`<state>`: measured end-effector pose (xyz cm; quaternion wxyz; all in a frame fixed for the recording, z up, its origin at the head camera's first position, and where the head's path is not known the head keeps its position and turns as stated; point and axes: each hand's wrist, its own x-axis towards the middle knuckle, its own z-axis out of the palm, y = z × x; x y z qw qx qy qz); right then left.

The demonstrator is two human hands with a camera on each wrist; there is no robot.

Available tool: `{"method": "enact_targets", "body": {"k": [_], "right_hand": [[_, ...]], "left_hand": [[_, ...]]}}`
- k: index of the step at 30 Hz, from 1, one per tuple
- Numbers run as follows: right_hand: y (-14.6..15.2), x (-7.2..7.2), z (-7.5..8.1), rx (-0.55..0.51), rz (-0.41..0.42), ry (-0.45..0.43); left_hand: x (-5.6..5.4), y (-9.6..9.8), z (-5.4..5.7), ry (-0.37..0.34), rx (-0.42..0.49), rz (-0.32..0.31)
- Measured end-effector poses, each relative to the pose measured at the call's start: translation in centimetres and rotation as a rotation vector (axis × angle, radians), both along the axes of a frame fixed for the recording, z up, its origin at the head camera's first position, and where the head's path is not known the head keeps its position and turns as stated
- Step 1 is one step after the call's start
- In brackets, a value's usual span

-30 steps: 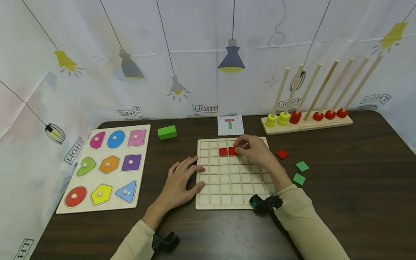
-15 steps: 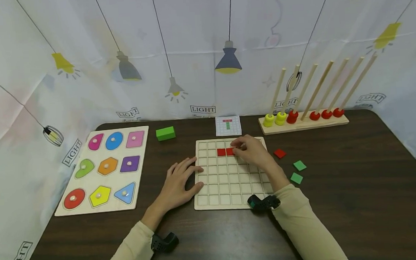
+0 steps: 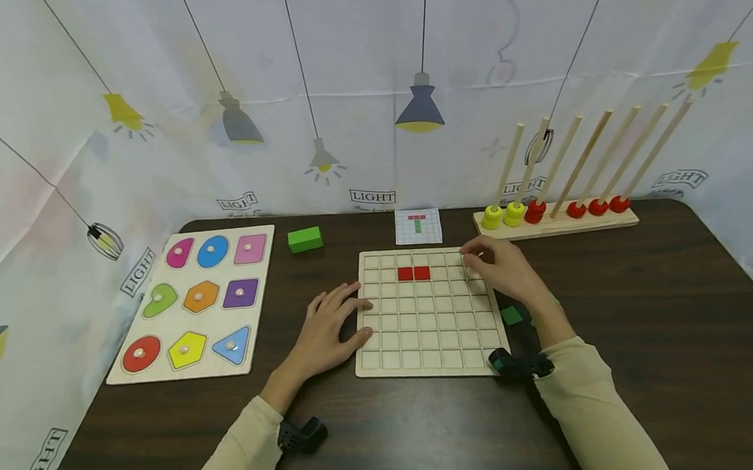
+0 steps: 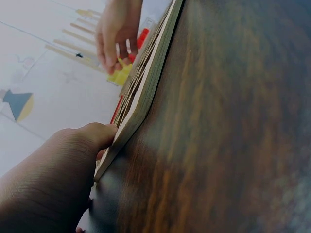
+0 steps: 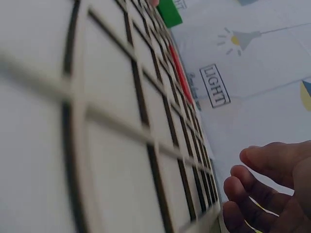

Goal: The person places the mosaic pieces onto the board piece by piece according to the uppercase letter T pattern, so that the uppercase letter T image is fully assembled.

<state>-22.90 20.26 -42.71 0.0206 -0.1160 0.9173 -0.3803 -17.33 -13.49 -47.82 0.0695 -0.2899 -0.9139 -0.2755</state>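
Observation:
In the head view, a pale wooden grid board (image 3: 412,369) lies flat on the dark table. Two red square tiles (image 3: 413,273) sit side by side in its cells near the top. My left hand (image 3: 327,329) rests with spread fingers at the board's left edge; the left wrist view shows the thumb (image 4: 99,133) against that edge. Over the board's upper right corner hovers my right hand (image 3: 506,269), its fingers loosely bent. The right wrist view shows a gap between thumb and fingers (image 5: 243,191), holding nothing. A green tile (image 3: 512,315) lies just right of the board, partly overlapped by the right forearm's surroundings.
A pattern card (image 3: 419,236) lies behind the board, with a green block (image 3: 305,239) to its left. A shape puzzle (image 3: 183,372) stands at the left. The peg stand (image 3: 560,229) with yellow and red beads is at the back right.
My right hand has let go of the second red tile and moved right, now covering the spot where a loose red tile lay. My left hand stays at the board's edge.

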Motion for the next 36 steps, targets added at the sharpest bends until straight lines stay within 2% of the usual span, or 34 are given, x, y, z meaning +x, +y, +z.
{"method": "enact_targets", "body": {"k": [8,16,22,29,36], "right_hand": [[2.9,1.5,0.4,0.061,-0.007,0.042],[4.4,2.5,0.6,0.169,-0.011,0.071],[5.0,2.6,0.6,0.245,-0.018,0.034],[5.3,2.5,0.4,0.251,-0.018,-0.014],[5.3,2.5,0.3,0.260,-0.020,-0.013]], "left_hand": [[-0.2,-0.1,0.0,-0.010,-0.009,0.001],[-0.2,-0.1,-0.2,0.006,0.002,-0.007],[0.0,0.0,-0.1,0.018,0.002,-0.005],[0.0,0.0,0.0,0.024,0.009,-0.008],[0.0,0.0,0.0,-0.003,-0.005,0.001]]}}
